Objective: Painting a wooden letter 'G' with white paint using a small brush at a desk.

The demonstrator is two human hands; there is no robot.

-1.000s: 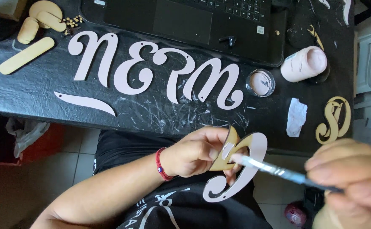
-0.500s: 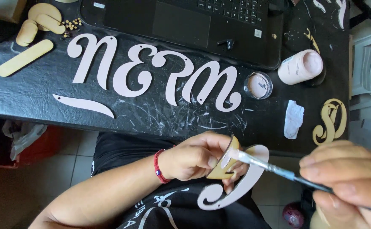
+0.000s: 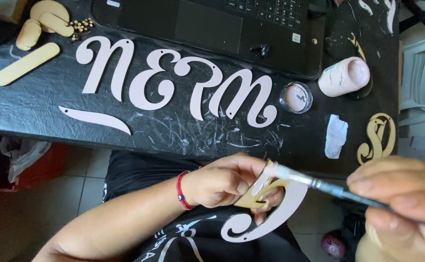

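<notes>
While left hand [image 3: 220, 184] pinches wooden letter [image 3: 266, 208], brush [image 3: 314, 183] at its top edge

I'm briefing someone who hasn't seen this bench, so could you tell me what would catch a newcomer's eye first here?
Most striking is the row of pale pink cut-out letters lying on the black table, just below a dark laptop. In the foreground, the left hand holds another curly letter piece, partly pink and partly bare wood, while the right hand touches a brush to its upper end. An unpainted wooden ornament lies at the table's right.
</notes>
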